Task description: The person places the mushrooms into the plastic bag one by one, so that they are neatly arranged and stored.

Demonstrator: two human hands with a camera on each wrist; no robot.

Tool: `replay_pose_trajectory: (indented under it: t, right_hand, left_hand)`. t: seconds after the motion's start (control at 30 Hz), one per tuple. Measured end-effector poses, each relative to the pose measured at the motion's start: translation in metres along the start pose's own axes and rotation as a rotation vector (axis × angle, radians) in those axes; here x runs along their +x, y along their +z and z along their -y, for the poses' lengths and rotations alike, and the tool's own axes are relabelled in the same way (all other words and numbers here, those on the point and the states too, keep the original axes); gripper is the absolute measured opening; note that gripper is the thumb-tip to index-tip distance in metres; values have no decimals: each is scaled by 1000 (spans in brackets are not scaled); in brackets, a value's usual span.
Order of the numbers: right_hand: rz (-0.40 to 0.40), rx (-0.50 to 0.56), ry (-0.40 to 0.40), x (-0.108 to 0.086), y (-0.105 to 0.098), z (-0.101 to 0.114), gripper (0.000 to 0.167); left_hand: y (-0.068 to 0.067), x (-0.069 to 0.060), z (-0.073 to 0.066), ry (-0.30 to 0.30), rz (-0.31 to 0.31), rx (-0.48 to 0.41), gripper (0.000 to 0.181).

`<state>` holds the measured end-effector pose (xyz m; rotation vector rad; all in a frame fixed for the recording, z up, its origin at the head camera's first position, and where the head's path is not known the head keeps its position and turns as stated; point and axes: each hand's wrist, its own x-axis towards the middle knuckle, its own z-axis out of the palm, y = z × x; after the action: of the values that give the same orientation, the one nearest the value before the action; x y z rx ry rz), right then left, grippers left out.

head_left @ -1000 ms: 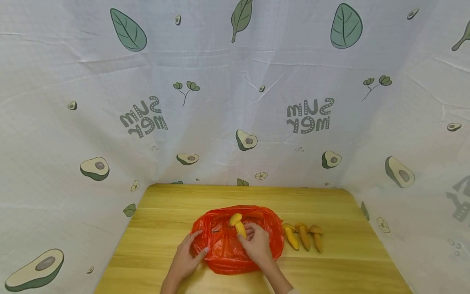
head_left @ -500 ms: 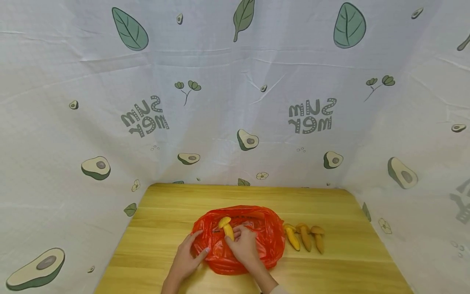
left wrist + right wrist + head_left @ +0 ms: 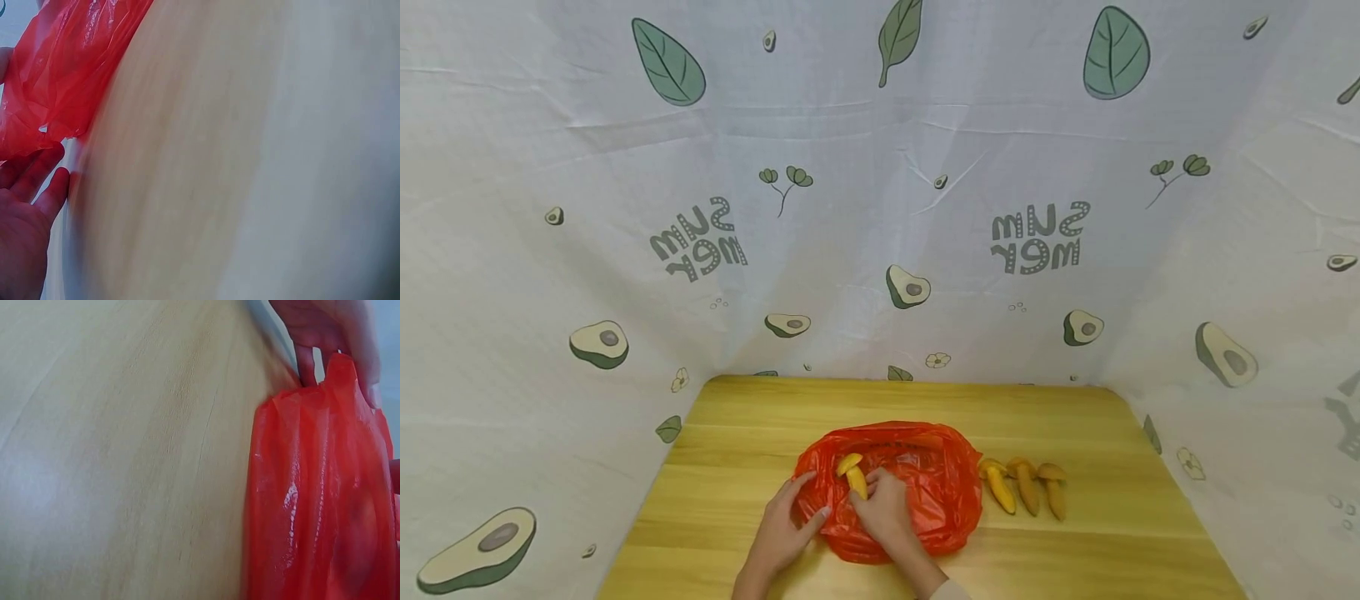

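Observation:
A red plastic bag (image 3: pixel 925 492) lies open on the table. The left hand (image 3: pixel 775 533) holds its left rim, thumb and index tips over the edge. In the left wrist view, fingers of a hand (image 3: pixel 25 231) reach under the bag (image 3: pixel 69 75). Over the left part of the opening, the right hand (image 3: pixel 883 512) pinches a yellow mushroom (image 3: pixel 852 473), cap up and tilted left. In the right wrist view, a hand (image 3: pixel 331 331) has fingers on both sides of the bag's edge (image 3: pixel 300 469); the mushroom is not clearly visible there.
Right of the bag, three mushrooms lie in a row: a yellow one (image 3: pixel 1000 490), then two browner ones (image 3: pixel 1026 487) (image 3: pixel 1055 494). The wooden table (image 3: pixel 737 417) is enclosed by white cloth (image 3: pixel 850 233) printed with leaves and avocados.
The right hand has moved left across the bag's opening with the yellow mushroom, which also sits slightly lower. The left hand has stayed at the left rim.

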<state>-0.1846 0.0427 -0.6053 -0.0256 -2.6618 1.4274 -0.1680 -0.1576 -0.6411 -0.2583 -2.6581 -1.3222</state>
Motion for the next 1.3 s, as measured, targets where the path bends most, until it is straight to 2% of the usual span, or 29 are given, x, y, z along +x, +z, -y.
replay_pose_trajectory:
  t: [0.2,0.43,0.6,0.83,1.0,1.3]
  right_hand:
    - [12,-27,26,0,6,0,29]
    - [120,-33,52,-1,7,0,38]
    - [159,-18,26,-2,6,1,40]
    - [169,-19,16,0,4,2,40]
    - [173,-15,12,0,2,2,39]
    - [117,7,-47,2,-9,1,33]
  left_hand:
    - [0,0,0,-4,1,-4,63]
    - [0,-1,0,-10,-1,-8,62]
    - [0,-1,-2,-26,2,-15,62]
    - [0,0,-2,-27,6,-12,62]
    - [-1,1,-1,-9,-20,-8,61]
    - [-2,2,-1,-10,-16,-14,62]
